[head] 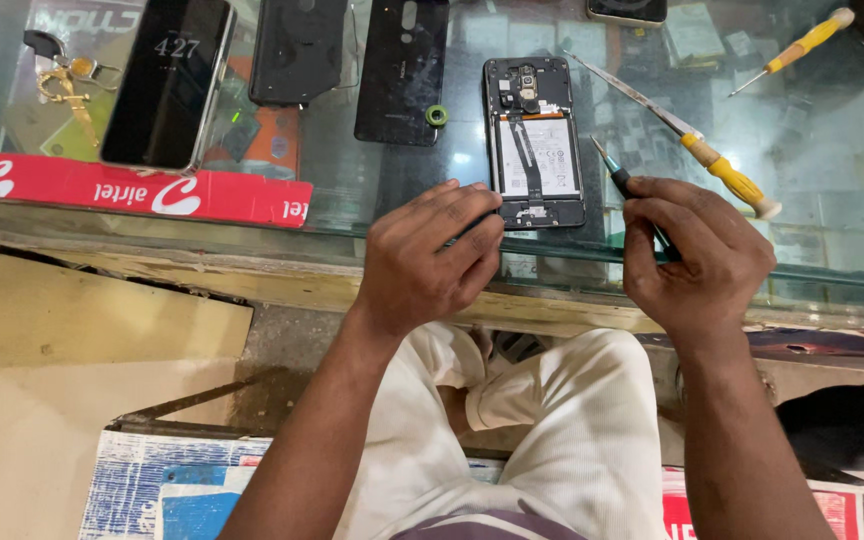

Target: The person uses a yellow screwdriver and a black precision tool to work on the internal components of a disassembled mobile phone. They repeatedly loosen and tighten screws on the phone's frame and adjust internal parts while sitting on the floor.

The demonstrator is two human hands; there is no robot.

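Opened phone (535, 140) lay flat on glass, stiff yet fragile (battery exposed); my left hand (430, 262) curled at its lower edge, gripping safest by the frame; my right hand (697, 255) pinched a thin screwdriver (620, 180).

Looking like a small phone repair shop. Sitting on a glass-topped display counter (832, 170): an opened phone (535, 140) showing battery and circuit board, a detached back cover (402, 70), another dark handset (167, 80), yellow-handled screwdrivers (722, 170) and tweezers. Showing through the glass: small spare parts lying on a shelf below. Running along the counter's front edge: a red advertising strip (132, 188).
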